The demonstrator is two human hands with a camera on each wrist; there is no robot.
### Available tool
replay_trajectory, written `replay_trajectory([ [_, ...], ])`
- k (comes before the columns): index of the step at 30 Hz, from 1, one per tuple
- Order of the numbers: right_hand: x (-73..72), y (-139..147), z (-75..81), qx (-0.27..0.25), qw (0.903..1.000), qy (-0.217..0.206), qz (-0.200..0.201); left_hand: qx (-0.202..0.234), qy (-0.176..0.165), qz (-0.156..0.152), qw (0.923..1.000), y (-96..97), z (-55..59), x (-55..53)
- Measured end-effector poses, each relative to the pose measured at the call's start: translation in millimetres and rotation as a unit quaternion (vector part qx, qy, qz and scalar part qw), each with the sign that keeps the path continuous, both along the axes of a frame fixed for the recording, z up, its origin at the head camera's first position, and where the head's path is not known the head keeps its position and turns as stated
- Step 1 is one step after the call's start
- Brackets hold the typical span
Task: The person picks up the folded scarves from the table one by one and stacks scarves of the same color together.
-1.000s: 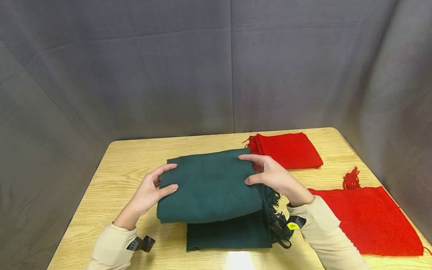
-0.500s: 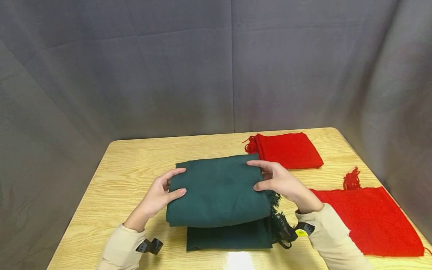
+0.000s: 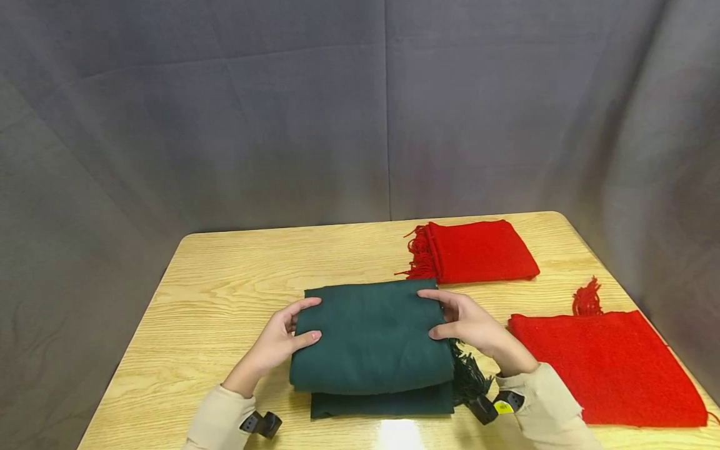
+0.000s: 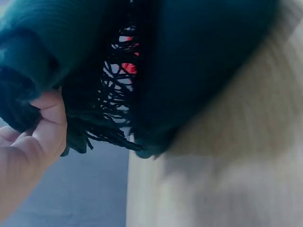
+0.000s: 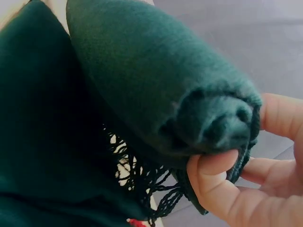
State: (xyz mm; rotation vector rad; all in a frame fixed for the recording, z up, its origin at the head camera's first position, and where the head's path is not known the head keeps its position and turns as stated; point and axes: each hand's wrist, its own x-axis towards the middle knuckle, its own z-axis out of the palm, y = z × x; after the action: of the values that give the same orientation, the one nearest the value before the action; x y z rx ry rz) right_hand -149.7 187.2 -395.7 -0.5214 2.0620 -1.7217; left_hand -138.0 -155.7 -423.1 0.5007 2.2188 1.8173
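A folded dark green scarf (image 3: pixel 371 337) is held up between both hands, just above a second folded green scarf (image 3: pixel 382 405) lying on the table. My left hand (image 3: pixel 281 337) grips the upper scarf's left end, thumb on top. At its right end, my right hand (image 3: pixel 475 325) pinches the layers; the right wrist view shows thumb and fingers around the rolled edge (image 5: pixel 213 123). Dark fringe (image 3: pixel 468 378) spills out at the right side. In the left wrist view fringe strands (image 4: pixel 113 90) hang in the gap between the two scarves. The lower scarf is mostly covered.
A folded red scarf (image 3: pixel 484 250) with tassels lies at the back right of the wooden table (image 3: pixel 225 275). Another red scarf (image 3: pixel 613 369) lies near the right edge. A grey curtain (image 3: pixel 292 125) stands behind the table.
Both hands have brought the upper green scarf toward the person and slightly right, lower over the other green scarf. More of the back red scarf's fringe now shows.
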Motion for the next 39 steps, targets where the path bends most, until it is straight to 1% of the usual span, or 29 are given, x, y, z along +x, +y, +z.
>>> replay_trajectory([
  [5,3.0,3,-13.3,-0.003,0.9999,-0.01,0.007,0.004,-0.009,-0.01,0.9999,2.9,-14.4,2.3],
  [10,4.7,5,-25.3,0.004,0.9998,-0.012,0.017,0.0,-0.027,-0.008,0.9996,4.6,-26.3,4.4],
  [15,5.1,6,-37.3,-0.012,0.9991,-0.029,0.028,-0.008,-0.048,-0.003,0.9988,4.6,-35.0,6.9],
  [20,5.8,7,-47.0,-0.016,0.9987,-0.035,0.033,-0.012,-0.056,-0.005,0.9984,2.9,-38.0,9.9],
  [24,7.1,8,-52.3,-0.005,0.999,-0.036,0.027,-0.016,-0.053,-0.011,0.9984,1.5,-40.4,10.3],
  [27,7.7,8,-55.2,0.007,0.9992,-0.035,0.021,-0.014,-0.05,-0.014,0.9985,-0.8,-44.4,9.6],
  [32,7.5,7,-59.1,0.026,0.9989,-0.034,0.015,-0.008,-0.059,-0.014,0.9981,-5.1,-49.6,8.0],
  [36,8.0,7,-61.8,0.03,0.999,-0.032,0.012,-0.007,-0.061,-0.017,0.9979,-6.1,-49.8,7.4],
  [38,9.0,7,-61.9,0.027,0.9992,-0.028,0.009,-0.017,-0.054,-0.014,0.9983,-5.9,-49.0,7.1],
  [39,9.4,7,-61.6,0.034,0.9992,-0.021,0.007,-0.024,-0.05,-0.011,0.9984,-5.7,-48.4,6.8],
])
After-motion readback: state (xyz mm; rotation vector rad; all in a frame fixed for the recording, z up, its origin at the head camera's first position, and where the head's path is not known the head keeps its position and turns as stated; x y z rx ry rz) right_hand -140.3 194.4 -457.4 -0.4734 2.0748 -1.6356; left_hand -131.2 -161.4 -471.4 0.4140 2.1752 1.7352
